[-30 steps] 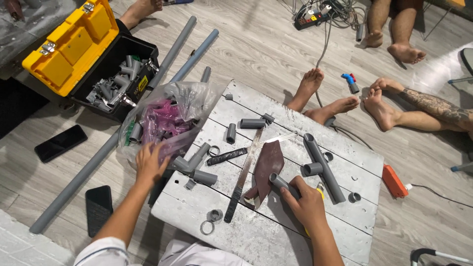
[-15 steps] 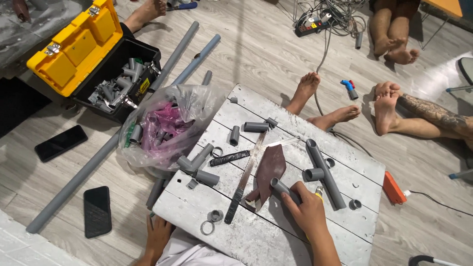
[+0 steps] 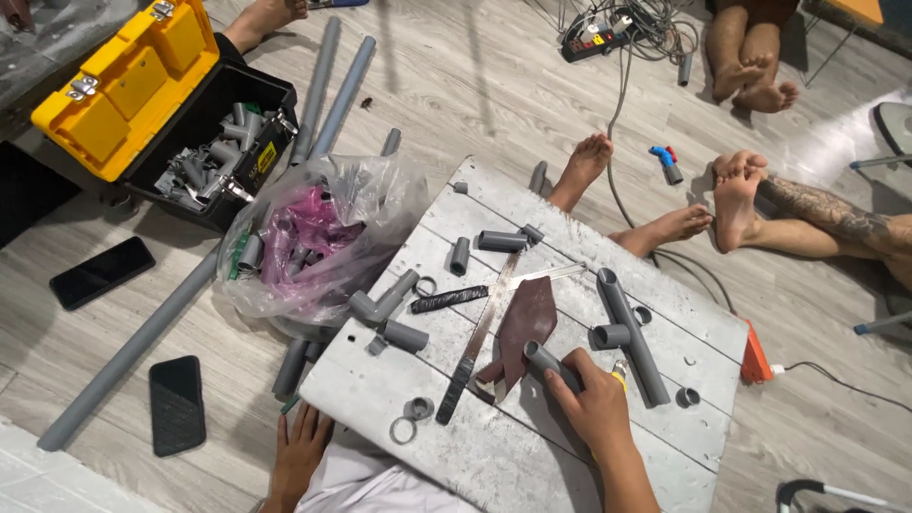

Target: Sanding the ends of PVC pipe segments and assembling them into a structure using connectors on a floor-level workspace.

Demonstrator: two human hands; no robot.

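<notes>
Two hands in view. Right hand (image 3: 597, 404) rests on the white plank surface (image 3: 494, 456), fingers (image 3: 570, 378) curled closed around one end of a short grey pipe piece (image 3: 543, 359); the free end sticks out past the fingers toward upper left, lying against the lower edge of a dark brown leather sheath (image 3: 522, 328). Just left of the sheath, a long saw blade (image 3: 480, 337) lies diagonally, black handle end nearest the person. Right of the hand, a grey tee-jointed pipe assembly (image 3: 627, 332) lies flat, close beside but not touching the knuckles. Left hand (image 3: 299, 451) sits off the surface at its lower-left edge, palm down, fingers spread loosely, holding nothing.

Further out on the surface: two grey rings (image 3: 410, 420), an elbow fitting group (image 3: 385, 318), small couplers (image 3: 499, 240). On the floor to the left, a clear plastic bag (image 3: 313, 237) of fittings, a yellow-lidded toolbox (image 3: 161, 104), long grey pipes (image 3: 123, 356), two phones (image 3: 176, 404). Other people's bare feet (image 3: 665, 204) beyond the far edge.
</notes>
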